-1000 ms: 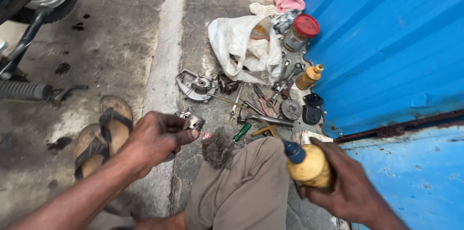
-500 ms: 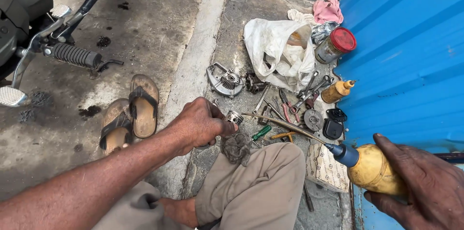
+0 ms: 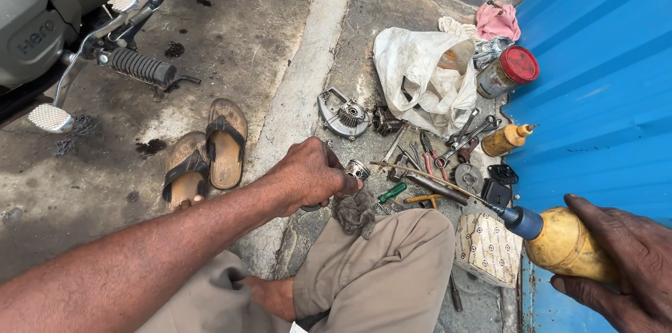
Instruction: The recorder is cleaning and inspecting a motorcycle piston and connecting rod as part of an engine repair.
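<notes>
Two hands at work over a grimy concrete floor (image 3: 231,32): my left hand (image 3: 308,175) has its fingers closed around a small silver metal cylindrical engine part (image 3: 357,169), which pokes out just past my fingertips, directly above a crumpled grey rag (image 3: 355,211) draped on my khaki-trousered knee (image 3: 392,270). My right hand (image 3: 623,263) is wrapped tight around the belly of a yellow plastic oil squeeze bottle with a blue cap (image 3: 556,238), its long thin spout aimed toward my left fingers; the tip is near the part, but I cannot tell whether it touches. Between my two hands lie scattered spanners and pliers (image 3: 448,140) and a green-handled screwdriver (image 3: 392,192). Beyond my left fingers sit a grey metal engine cover (image 3: 341,112) and a white plastic bag (image 3: 420,74). Left of them, a pair of brown sandals (image 3: 206,151) rests near a motorcycle footpeg (image 3: 143,67).
</notes>
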